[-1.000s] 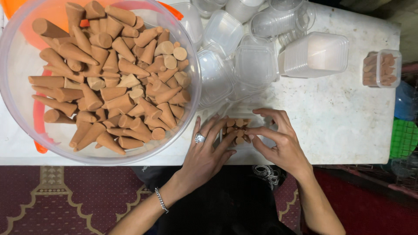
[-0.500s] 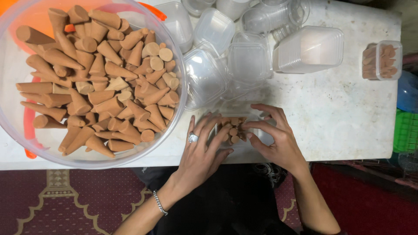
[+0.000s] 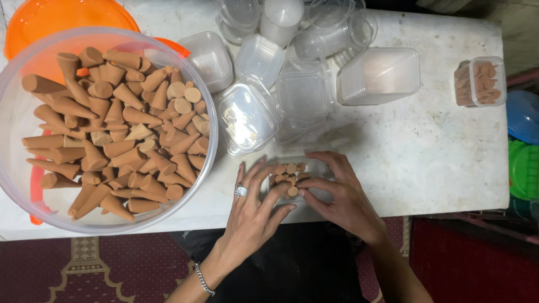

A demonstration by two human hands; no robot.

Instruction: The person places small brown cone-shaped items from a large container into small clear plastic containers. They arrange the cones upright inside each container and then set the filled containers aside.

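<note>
A small clear plastic box [image 3: 292, 180] filled with brown cones stands near the front edge of the white table [image 3: 438, 151]. My left hand [image 3: 254, 209], with a ring and a wrist bracelet, lies against the box's left side, fingers spread over it. My right hand [image 3: 341, 193] cups the box's right side, fingertips touching the cones' round bases. A large clear tub [image 3: 98, 132] holding many loose brown cones sits at the left, apart from both hands.
Empty clear boxes and lids [image 3: 250, 115] lie heaped behind my hands. A stack of lids [image 3: 379, 76] stands at the back right, a filled closed box [image 3: 479, 81] beyond it. An orange lid [image 3: 62, 17] shows behind the tub. Coloured plastic items [image 3: 525, 146] sit off the table's right edge.
Both hands stay on the small box with only slight finger shifts. The camera has shifted a little, so the scene sits a little lower in the frame.
</note>
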